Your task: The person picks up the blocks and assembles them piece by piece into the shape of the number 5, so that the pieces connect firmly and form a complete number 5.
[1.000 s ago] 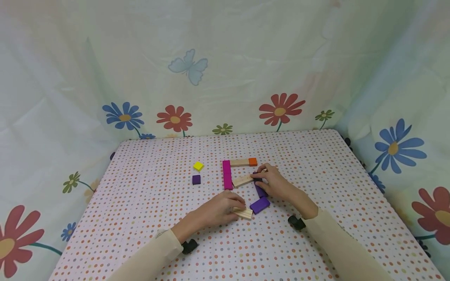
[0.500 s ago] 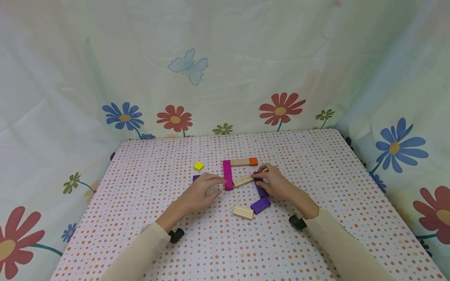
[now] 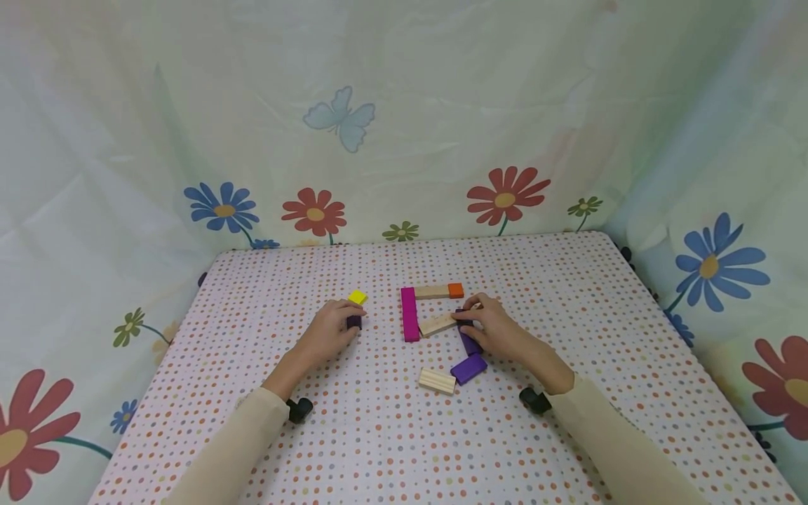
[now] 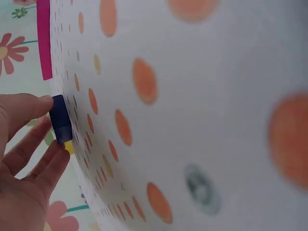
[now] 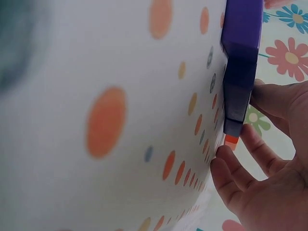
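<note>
My left hand [image 3: 327, 332] is at the left of the layout, its thumb and fingers pinching a small dark purple block [image 3: 353, 322], also seen dark blue in the left wrist view [image 4: 60, 119]. A yellow block [image 3: 358, 297] lies just beyond those fingers. On the right, my right hand [image 3: 500, 330] holds the far end of a purple block row [image 3: 470, 342], thumb on one side and fingers at its end. The right wrist view shows this purple row [image 5: 239, 89] close up. A wooden block [image 3: 437, 325] slants from the purple row to a magenta strip [image 3: 409, 315].
Another wooden block [image 3: 431, 292] joins the magenta strip's far end to an orange block [image 3: 456, 290]. Nearer lie a violet block [image 3: 468, 369] and a grooved wooden block [image 3: 437, 381]. A dotted cloth [image 3: 404, 449] covers the table; a flowered curtain [image 3: 442, 119] hangs behind.
My left hand has let go of the grooved wooden block, moved left past the magenta strip, and taken hold of the small dark purple block. The right hand has stayed in place.
</note>
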Motion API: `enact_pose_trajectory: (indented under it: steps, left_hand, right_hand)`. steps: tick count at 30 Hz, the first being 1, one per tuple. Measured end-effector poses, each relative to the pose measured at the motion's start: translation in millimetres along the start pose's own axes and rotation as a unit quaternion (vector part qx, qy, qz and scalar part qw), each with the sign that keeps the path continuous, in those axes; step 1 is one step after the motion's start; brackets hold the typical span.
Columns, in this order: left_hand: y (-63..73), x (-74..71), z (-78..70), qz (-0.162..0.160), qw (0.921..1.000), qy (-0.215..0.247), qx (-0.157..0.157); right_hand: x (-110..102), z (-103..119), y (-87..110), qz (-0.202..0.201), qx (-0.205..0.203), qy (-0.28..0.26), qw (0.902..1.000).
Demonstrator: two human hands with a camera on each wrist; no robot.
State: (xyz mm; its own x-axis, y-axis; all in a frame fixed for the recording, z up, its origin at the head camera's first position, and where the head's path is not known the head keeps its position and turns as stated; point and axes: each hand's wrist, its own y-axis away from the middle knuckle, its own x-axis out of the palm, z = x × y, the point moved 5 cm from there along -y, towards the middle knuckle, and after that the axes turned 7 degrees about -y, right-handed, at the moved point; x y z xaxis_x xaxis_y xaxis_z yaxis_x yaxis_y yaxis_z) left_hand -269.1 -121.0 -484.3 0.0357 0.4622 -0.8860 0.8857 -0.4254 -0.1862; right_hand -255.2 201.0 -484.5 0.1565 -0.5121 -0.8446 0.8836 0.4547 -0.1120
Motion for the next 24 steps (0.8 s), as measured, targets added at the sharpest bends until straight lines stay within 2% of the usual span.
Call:
enact_pose_trajectory:
  steps: [5, 11, 17, 24]
  left_hand:
    - [-1.2, 1.4, 5.0, 0.028, 0.9994, 0.007, -0.021]
    - [0.2, -0.3, 5.6, 0.023, 0.9989, 0.022, -0.034]
    - [-0.2, 0.8, 0.8, 0.016, 0.9990, 0.035, -0.022]
    - [-0.9, 4.4, -12.9, 0.029, 0.9983, 0.050, -0.005]
  right_hand:
    - [0.3, 0.2, -0.2, -0.001, 0.003, 0.005, 1.0000]
    - [1.1, 0.4, 0.0, -0.002, 0.013, 0.002, 0.9999]
    - [1.0, 0.9, -0.7, 0.002, 0.013, 0.002, 0.9999]
    - [-1.2, 3.0, 0.4, 0.004, 0.004, 0.004, 1.0000]
